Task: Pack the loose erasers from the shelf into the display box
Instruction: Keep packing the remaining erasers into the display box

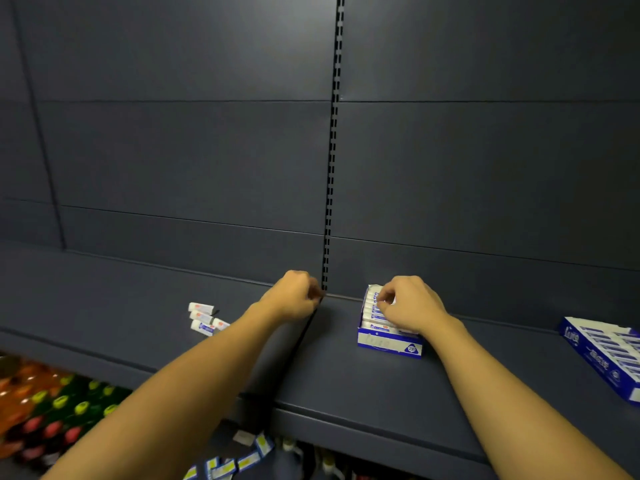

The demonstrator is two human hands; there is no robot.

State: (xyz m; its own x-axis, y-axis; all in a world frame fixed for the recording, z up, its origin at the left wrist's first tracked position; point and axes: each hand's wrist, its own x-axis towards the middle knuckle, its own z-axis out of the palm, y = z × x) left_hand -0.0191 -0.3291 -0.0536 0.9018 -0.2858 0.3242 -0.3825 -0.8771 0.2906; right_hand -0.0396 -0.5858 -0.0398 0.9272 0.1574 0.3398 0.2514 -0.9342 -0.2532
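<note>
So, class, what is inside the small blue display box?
The display box holds a row of white erasers. The right hand pinches one and covers the box's right side, so its contents there are hidden.

The scene is dim, lit softly from above, with a pale sheen high on the dark back panel. Shadows are faint and diffuse on the shelf. The wide lens bends straight lines toward the edges. The bottles at lower left are smeared and out of focus, and box print is soft.
</note>
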